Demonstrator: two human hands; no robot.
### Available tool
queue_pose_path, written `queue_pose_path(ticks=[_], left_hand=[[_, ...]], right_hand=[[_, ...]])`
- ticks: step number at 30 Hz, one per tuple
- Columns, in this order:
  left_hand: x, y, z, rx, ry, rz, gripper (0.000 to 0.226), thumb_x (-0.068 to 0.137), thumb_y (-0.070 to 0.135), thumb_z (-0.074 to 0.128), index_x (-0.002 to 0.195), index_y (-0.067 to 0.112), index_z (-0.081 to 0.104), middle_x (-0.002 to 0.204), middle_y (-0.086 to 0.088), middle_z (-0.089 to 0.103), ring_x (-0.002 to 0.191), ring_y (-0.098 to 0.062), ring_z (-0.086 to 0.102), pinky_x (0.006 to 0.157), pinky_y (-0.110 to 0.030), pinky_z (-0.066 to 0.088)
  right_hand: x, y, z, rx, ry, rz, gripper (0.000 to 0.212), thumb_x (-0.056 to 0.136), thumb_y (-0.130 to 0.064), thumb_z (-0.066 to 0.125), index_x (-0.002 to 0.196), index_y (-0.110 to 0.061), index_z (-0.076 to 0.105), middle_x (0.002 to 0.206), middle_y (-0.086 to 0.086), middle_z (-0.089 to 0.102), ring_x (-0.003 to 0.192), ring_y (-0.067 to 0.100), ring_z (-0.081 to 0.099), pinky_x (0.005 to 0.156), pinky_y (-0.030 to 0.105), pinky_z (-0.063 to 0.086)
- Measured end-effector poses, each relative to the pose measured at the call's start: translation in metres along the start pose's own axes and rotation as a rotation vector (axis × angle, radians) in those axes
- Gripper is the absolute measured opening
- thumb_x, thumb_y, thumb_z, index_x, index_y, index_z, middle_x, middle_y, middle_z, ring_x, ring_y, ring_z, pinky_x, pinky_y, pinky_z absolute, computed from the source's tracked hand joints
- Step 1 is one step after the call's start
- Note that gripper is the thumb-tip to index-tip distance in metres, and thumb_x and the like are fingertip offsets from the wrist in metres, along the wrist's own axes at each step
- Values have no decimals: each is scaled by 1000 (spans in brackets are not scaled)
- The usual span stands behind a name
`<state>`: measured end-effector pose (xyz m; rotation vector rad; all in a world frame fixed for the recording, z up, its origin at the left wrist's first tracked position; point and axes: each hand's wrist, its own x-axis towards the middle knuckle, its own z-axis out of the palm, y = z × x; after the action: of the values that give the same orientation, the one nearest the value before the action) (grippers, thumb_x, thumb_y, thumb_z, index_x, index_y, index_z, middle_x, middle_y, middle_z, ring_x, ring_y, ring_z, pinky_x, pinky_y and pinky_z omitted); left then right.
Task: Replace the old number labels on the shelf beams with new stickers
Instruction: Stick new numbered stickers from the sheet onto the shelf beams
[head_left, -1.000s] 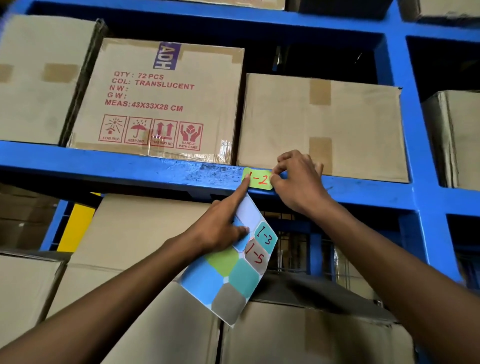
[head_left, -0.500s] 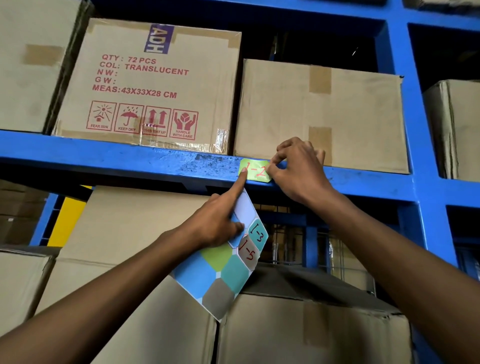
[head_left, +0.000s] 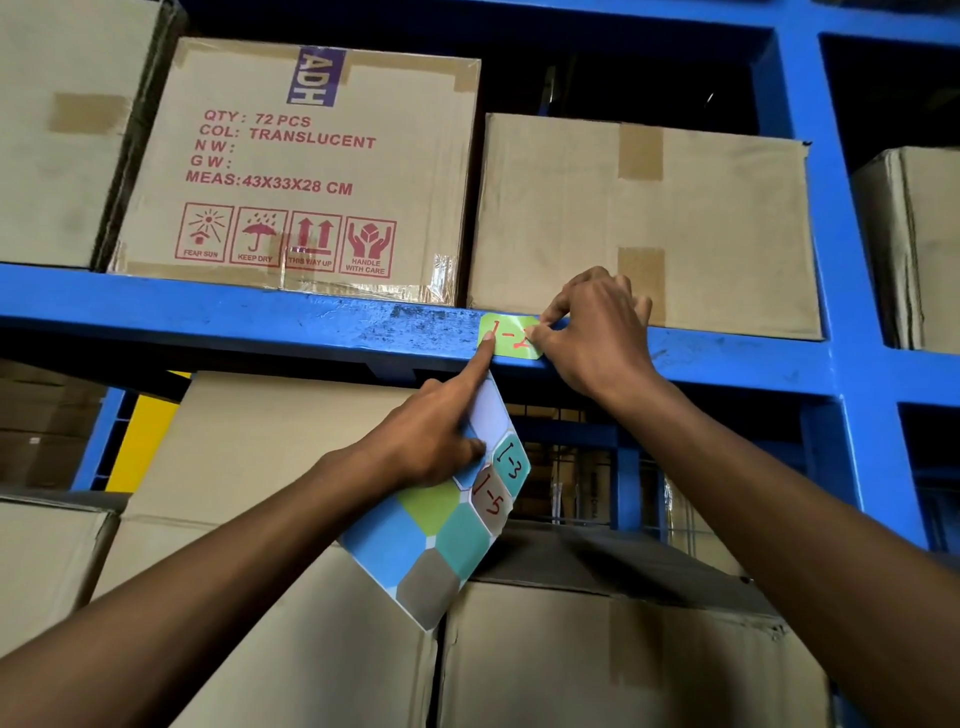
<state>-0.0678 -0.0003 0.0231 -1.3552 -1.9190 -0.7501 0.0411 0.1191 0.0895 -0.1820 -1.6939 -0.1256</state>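
A green sticker (head_left: 511, 336) with "1-2" in red lies on the front of the blue shelf beam (head_left: 260, 322). My left hand (head_left: 431, 431) holds a sticker sheet (head_left: 441, 525) with coloured patches, two of them marked "1-3" and "1-5", under its thumb, while its forefinger presses the sticker's left edge. My right hand (head_left: 597, 332) pinches the sticker's right edge with its fingertips and covers part of the last digit.
Cardboard boxes sit on the beam: a printed "ADH" one (head_left: 306, 166) and a plain one (head_left: 649, 223) right behind the sticker. A blue upright (head_left: 815, 260) stands to the right. More boxes (head_left: 597, 654) fill the level below.
The view has shifted slightly between frames. Both hands stay on the green sticker; my right fingers have shifted a little at its right edge.
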Motion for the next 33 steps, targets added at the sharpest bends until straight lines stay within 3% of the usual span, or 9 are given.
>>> queue_pose_path(ticks=[8, 13, 17, 20, 24, 26, 28, 29, 33], left_hand=[[2, 6, -12, 39, -27, -8, 101, 83, 17, 63, 147, 32, -14, 116, -19, 52, 99, -26, 37, 87, -41, 41], [13, 8, -22, 29, -74, -26, 110, 80, 14, 69, 147, 29, -17, 125, -23, 49, 106, -35, 51, 87, -35, 40], [17, 5, -24, 20, -88, -30, 117, 78, 14, 73, 144, 28, -22, 137, -22, 44, 118, -32, 48, 92, -31, 38], [17, 2, -22, 13, -93, -17, 121, 76, 14, 75, 144, 28, -24, 145, -20, 39, 125, -31, 44, 92, -26, 34], [10, -2, -21, 13, -76, -4, 121, 76, 15, 75, 145, 30, -23, 137, -17, 48, 115, -31, 48, 85, -28, 37], [5, -3, -20, -3, -74, -2, 121, 76, 15, 75, 145, 30, -22, 112, -13, 58, 97, -26, 49, 75, -26, 35], [0, -3, -19, 3, -83, 5, 120, 76, 14, 75, 146, 28, -21, 78, 0, 50, 75, -19, 42, 62, -20, 26], [-3, -2, -18, 17, -92, 11, 119, 76, 14, 75, 146, 28, -20, 72, 1, 44, 70, -18, 39, 58, -21, 24], [-9, -1, -14, 76, -141, 31, 118, 77, 7, 71, 143, 27, -25, 89, -25, 56, 80, -34, 50, 68, -35, 37]], right_hand=[[3, 3, -3, -100, 26, 94, 30, 74, -38, 72, 88, -12, 65, 114, 10, 55, 112, 29, 43, 94, 40, 31], [-8, 11, -2, -92, 67, -15, 28, 83, -22, 61, 110, -16, 58, 124, 9, 51, 117, 27, 40, 95, 38, 26], [-20, 13, -1, -232, -88, -305, 58, 82, -3, 50, 135, -25, 41, 152, 13, 24, 137, 28, 21, 106, 42, 18], [-25, 18, 2, -348, -156, -335, 66, 83, -7, 48, 142, -29, 29, 158, 12, 4, 143, 28, 7, 111, 45, 11], [-35, 30, 2, -359, -136, -232, 65, 87, -11, 46, 145, -28, 22, 158, 13, 3, 143, 29, 4, 112, 47, 9], [-38, 31, 4, -355, -121, -201, 65, 88, -12, 46, 146, -27, 20, 157, 14, 4, 143, 29, 4, 113, 47, 9], [-41, 26, 6, -344, -99, -204, 67, 86, -11, 48, 145, -24, 21, 158, 15, 3, 143, 30, 4, 112, 47, 10], [-42, 23, 7, -332, -85, -223, 68, 84, -9, 48, 145, -24, 22, 158, 15, 2, 143, 30, 4, 112, 48, 10], [-49, 17, 12, -384, -137, -380, 76, 78, -2, 48, 145, -27, 19, 158, 17, -5, 145, 30, 3, 111, 48, 10]])
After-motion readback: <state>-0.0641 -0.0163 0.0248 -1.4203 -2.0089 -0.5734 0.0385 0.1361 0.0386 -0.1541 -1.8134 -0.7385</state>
